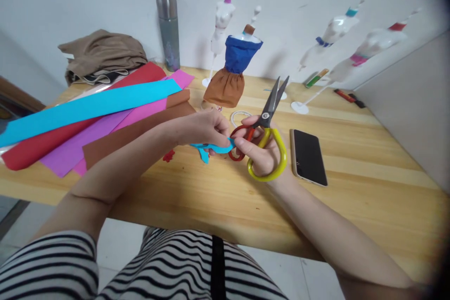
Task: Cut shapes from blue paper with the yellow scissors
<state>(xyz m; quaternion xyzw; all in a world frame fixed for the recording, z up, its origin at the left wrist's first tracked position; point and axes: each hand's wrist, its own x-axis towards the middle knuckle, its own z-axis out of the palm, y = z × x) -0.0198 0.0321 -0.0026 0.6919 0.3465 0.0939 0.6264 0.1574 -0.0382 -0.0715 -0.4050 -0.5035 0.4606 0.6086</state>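
Note:
A small light-blue strip [220, 148] is pinched in my left hand [207, 129], its loose end hanging toward the table. My right hand [262, 150] has its thumb and finger at the strip's right end. Hooked on that same hand are scissors [266, 116] with one red and one yellow handle, blades slightly apart and pointing up and away. Behind the hands stands a small mannequin wearing a blue top [242, 51] and a gathered brown skirt [225, 88]. Some fingers of my left hand are hidden.
Coloured sheets [91, 108] lie at the left, below brown folded cloth [105, 54] and a flask [168, 33]. A phone [310, 157] rests to the right. More mannequins [341, 30] stand at the back. The table's front edge [211, 229] is near my body.

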